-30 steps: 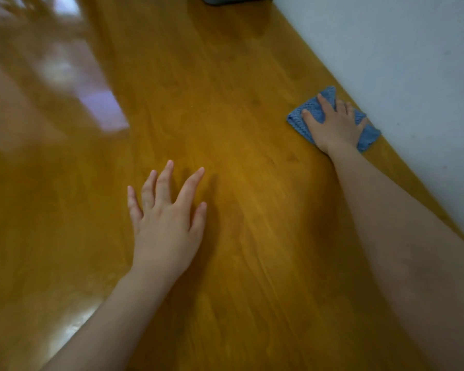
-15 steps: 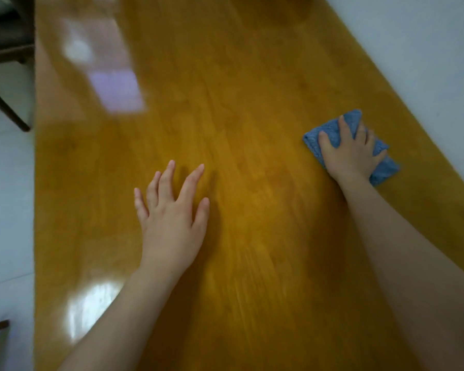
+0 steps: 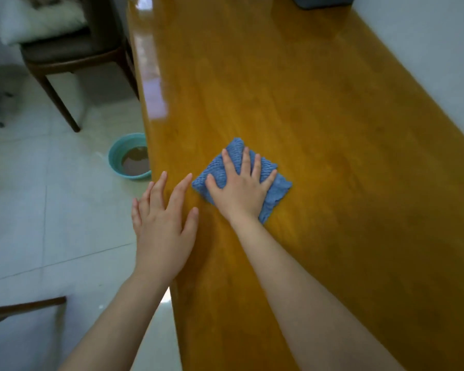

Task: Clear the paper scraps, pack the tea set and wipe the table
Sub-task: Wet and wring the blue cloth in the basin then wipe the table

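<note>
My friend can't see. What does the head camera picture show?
A right hand presses a blue cloth flat on a shiny wooden table. The left hand rests open at the table's edge, above a teal basin on the floor.

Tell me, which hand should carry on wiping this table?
The right hand, probably: it already lies flat on the blue cloth on the table. The left hand rests bare at the table's edge.

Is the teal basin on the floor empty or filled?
Filled: the teal plastic basin beside the wooden table holds murky brown water.
</note>
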Available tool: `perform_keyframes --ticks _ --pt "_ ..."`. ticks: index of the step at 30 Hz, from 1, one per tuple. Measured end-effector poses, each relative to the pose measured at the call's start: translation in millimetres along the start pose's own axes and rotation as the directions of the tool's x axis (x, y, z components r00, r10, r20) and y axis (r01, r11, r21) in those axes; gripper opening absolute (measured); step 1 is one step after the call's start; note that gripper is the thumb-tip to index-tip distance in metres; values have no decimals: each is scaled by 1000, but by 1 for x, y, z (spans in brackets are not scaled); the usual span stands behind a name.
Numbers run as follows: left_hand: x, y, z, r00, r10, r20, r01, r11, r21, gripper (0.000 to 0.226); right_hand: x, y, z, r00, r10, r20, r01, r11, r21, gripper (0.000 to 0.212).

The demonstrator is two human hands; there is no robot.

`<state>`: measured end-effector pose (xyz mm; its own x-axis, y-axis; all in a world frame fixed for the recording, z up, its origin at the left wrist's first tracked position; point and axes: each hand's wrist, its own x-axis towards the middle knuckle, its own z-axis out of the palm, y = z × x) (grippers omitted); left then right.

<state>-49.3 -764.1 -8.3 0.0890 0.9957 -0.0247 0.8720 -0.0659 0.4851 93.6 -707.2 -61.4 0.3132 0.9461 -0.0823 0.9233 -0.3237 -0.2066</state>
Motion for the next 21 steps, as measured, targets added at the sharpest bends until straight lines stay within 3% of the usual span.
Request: perform_keyframes --ticks 4,10,16,21 --pt "-12 -21 -14 999 -34 -23 35 999 6 52 -38 -45 12 994 -111 20 112 994 -19 69" --pt "-34 -21 -22 999 -35 -25 36 999 14 53 -100 -52 11 966 -233 115 237 971 -21 75" --pt "-45 9 -6 1000 -15 -26 15 1000 -8 51 -130 -18 8 950 -291 117 293 956 1 74" --pt "-46 48 16 998 58 17 -58 998 31 52 -130 47 3 976 -219 15 218 975 36 71"
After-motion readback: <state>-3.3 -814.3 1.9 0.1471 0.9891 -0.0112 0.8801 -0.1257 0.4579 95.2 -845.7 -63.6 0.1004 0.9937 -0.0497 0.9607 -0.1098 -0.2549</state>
